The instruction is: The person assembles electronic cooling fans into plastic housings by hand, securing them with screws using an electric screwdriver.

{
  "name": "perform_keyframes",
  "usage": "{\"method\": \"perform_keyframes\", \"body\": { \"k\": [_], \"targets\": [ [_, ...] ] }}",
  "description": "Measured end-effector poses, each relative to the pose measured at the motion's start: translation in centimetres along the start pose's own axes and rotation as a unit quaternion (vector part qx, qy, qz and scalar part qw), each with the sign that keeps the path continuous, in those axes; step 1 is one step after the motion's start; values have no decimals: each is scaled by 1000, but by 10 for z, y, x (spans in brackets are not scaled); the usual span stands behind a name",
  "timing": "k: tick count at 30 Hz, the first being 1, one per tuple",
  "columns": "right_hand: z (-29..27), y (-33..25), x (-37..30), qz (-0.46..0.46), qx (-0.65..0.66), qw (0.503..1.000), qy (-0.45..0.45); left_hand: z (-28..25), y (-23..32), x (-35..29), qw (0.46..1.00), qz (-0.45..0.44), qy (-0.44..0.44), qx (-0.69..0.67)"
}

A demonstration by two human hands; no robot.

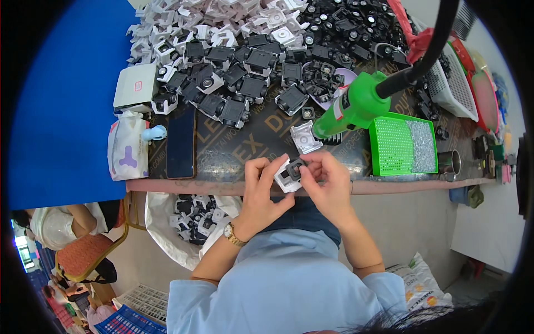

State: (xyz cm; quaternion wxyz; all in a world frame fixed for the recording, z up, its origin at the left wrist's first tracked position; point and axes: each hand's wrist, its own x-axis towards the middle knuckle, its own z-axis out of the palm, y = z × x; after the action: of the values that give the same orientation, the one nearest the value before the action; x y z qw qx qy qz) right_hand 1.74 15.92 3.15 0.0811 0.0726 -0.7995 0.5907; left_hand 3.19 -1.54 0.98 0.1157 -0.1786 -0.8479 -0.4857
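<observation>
Nearest: dark hair strands (445, 318), at the lower edge; below them, a light blue shirt (289, 284). Item: gold-coloured watch (229, 231), worn on the left wrist.

Item: left hand (262, 192), closed around a white housing (281, 179); the piece is gripped along its left side, with the index finger laid near its upper end and the thumb at its lower edge. Item: right hand (328, 181), by whose thumb and fingertips a black component (295, 168) is pinched at its right side. The component is set against the upper right part of the housing, so that both are held between the two hands, tilted, over the table's front edge (389, 187). Whether the component is fully seated cannot be told.

Item: white sack (158, 222), with parts inside, placed left of the legs under the table edge.

On the table, beyond the hands: a silvery-white housing (305, 137), laid beside the end of a green tool (356, 103); at right, a green tray (389, 146), partly covered by small clear pieces (423, 146); at left, a dark phone (181, 143).

Farther: black-and-white units (236, 83), grouped loosely; farthest, heaped white housings (222, 22) and black parts (347, 25).
</observation>
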Motion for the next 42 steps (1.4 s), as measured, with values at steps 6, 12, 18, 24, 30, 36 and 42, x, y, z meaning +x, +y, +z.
{"method": "perform_keyframes", "body": {
  "k": [6,12,18,24,30,36,42],
  "targets": [
    [-7,-4,3,-19,-38,999,10,2,1,2,1000,17,11,-1],
    [-6,-5,-1,-11,1,1000,-13,1,3,5,999,39,7,2],
    [-10,-3,2,-26,4,1000,8,1,4,7,999,50,17,3],
    [-6,-2,-1,-58,-6,998,-29,0,5,7,999,43,-3,-3],
    [-13,5,-3,-30,31,998,52,0,9,8,999,28,0,-32],
    [-15,-6,2,-51,4,999,12,-1,10,12,999,38,3,-27],
    [-22,-6,-1,-32,10,999,17,-2,12,10,999,35,-2,-33]
  ]
}}
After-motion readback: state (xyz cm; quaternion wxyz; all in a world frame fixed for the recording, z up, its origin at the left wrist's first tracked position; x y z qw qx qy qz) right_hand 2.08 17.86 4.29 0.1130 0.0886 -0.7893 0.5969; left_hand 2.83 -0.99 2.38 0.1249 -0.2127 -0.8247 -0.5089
